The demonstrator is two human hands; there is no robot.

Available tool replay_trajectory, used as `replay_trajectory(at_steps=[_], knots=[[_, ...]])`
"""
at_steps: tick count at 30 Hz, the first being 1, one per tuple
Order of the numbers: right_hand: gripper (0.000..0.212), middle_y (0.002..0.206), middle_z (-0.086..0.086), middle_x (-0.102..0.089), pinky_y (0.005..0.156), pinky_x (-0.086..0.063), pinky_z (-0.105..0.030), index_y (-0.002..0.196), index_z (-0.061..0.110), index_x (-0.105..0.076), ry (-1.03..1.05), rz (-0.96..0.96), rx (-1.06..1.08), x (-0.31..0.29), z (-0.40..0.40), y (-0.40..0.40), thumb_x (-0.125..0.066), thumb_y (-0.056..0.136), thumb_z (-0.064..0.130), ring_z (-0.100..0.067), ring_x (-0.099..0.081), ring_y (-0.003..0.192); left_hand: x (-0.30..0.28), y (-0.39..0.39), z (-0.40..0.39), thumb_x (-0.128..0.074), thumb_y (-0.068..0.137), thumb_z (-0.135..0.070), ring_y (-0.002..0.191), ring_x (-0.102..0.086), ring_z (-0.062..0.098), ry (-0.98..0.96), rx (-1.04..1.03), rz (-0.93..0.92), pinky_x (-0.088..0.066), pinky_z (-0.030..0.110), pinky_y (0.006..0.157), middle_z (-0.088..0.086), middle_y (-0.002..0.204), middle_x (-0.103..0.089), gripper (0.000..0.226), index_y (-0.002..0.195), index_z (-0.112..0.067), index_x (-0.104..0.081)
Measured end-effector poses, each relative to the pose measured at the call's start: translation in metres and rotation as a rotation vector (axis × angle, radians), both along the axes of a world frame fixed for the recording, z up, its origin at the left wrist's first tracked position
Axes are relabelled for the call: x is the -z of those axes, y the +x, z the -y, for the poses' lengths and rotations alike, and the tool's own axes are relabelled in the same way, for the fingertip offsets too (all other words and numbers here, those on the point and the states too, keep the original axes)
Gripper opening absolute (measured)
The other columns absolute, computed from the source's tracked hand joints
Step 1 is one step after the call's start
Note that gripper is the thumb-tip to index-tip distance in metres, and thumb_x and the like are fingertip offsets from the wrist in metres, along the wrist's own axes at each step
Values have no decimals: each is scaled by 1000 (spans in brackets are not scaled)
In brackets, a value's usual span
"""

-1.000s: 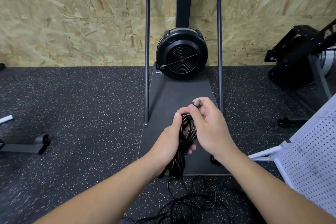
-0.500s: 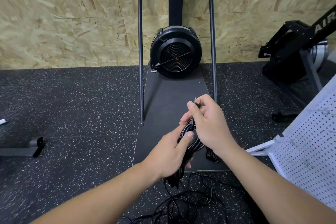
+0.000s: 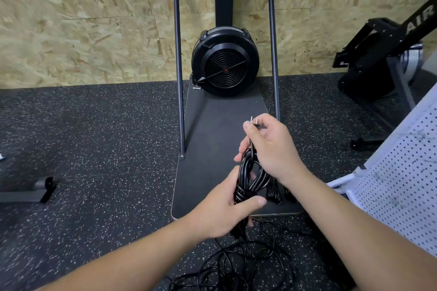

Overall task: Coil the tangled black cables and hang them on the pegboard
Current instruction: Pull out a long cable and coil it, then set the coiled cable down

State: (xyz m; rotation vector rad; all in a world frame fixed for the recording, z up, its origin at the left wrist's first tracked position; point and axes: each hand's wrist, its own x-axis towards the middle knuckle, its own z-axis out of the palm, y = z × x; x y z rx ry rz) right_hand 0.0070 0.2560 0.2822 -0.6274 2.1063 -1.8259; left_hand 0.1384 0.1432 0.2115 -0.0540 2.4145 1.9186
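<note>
A coiled black cable (image 3: pixel 251 178) hangs in front of me, its loops bunched and wrapped at the waist. My left hand (image 3: pixel 224 210) grips the lower part of the coil, thumb across the front. My right hand (image 3: pixel 269 149) holds the top of the coil and pinches the cable's plug end (image 3: pixel 255 122), whose metal prongs stick up past my thumb. More tangled black cable (image 3: pixel 238 264) lies loose on the floor below my hands. The white pegboard (image 3: pixel 399 184) leans at the right edge.
A black fan machine (image 3: pixel 224 61) with a tall tube frame stands on a dark platform (image 3: pixel 212 130) against the chipboard wall. A black exercise machine (image 3: pixel 383 54) stands at the right, a metal foot (image 3: pixel 45 186) at the left. Speckled rubber flooring surrounds them.
My left hand slid down the coil to its lower part. My right hand rose a little with the plug end, and the view shifted slightly.
</note>
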Motion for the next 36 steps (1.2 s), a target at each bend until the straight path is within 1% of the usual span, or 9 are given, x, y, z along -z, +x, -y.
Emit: replay_trajectory(at_steps=[4,9,11,16,18,21,30,33,36], knots=[[34,67,-18,-73,58,-55,-46,108,0,-48,47,-36,122,7,6,-5,-57,114,32,-35,-78,59,9,-9,-5,-72,101,-50,86,-66,5,-206,-116,-25,-55,39,84,-21,94,-71,17,109,-46,-58],[36,67,-16,-74,68,-57,-50,105,2,-49,112,-40,194,14,9,-8,-56,113,37,-29,-78,57,10,-17,-8,-76,96,-57,69,-77,33,-82,-155,129,-63,53,74,12,81,-77,39,79,-25,-61],[38,69,-17,-74,65,-55,-46,104,1,-49,125,-30,180,14,7,-10,-57,113,37,-30,-79,58,9,-18,-6,-80,97,-50,79,-79,37,-2,-129,92,-64,55,82,13,89,-78,30,86,-26,-66],[41,72,-21,-74,50,-55,-39,103,-1,-47,146,21,126,17,4,-11,-59,111,37,-35,-78,58,-2,-21,-6,-81,100,-38,84,-73,13,74,-72,29,-59,35,84,-3,94,-79,17,107,-28,-69],[41,72,-22,-73,40,-44,-27,100,0,-45,144,13,116,15,6,-11,-59,112,37,-35,-77,57,-3,-23,-11,-78,102,-38,84,-74,17,104,-93,30,-61,38,84,7,97,-81,27,114,-17,-67],[44,72,-22,-74,36,-39,-26,105,-1,-45,153,14,86,11,9,-10,-58,112,40,-36,-77,57,0,-23,-14,-71,107,-36,82,-75,22,113,-98,16,-63,37,80,17,100,-79,27,115,-11,-64],[45,77,-21,-75,58,-59,-43,113,-4,-53,-14,194,141,11,1,-19,-66,110,39,-41,-79,67,10,-29,-5,-67,109,-35,84,-72,19,68,-134,-73,-58,37,81,4,94,-77,17,109,-18,-66],[43,84,-27,-76,64,-59,-44,107,-2,-56,-41,183,176,11,-7,-28,-69,108,38,-40,-80,69,12,-31,10,-74,102,-32,103,-70,20,-11,-68,-39,-56,42,97,-9,110,-76,21,122,-31,-66],[38,90,-24,-78,68,-57,-38,103,5,-60,-23,207,164,15,-14,-37,-71,106,41,-37,-82,74,23,-35,8,-76,95,-19,110,-70,29,-46,-45,-37,-55,52,103,4,116,-76,29,122,-27,-69]])
